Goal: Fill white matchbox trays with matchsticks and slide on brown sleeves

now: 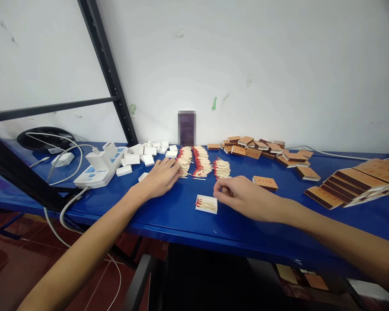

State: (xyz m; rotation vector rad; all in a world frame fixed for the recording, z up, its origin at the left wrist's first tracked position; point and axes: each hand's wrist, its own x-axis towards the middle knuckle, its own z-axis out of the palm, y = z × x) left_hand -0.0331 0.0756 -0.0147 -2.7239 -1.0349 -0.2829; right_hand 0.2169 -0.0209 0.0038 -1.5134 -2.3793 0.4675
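Note:
My left hand point(160, 177) rests on the blue table point(168, 216), its fingertips touching the leftmost of three rows of red-tipped matches point(184, 160). My right hand point(241, 196) hovers with fingers curled in a pinch just right of an open white matchbox tray point(206, 204) holding a few matches. What the pinch holds, if anything, is too small to make out. More matches point(201, 162) and a shorter bunch point(221, 168) lie behind the tray. A single brown matchbox sleeve point(265, 182) lies behind my right hand.
White inner trays point(142, 155) are heaped at the back left beside a white power strip point(100, 168) with cables. Brown sleeves point(262, 149) are piled at the back right, with stacked ones point(356, 183) at the far right. A black shelf frame point(106, 69) rises on the left.

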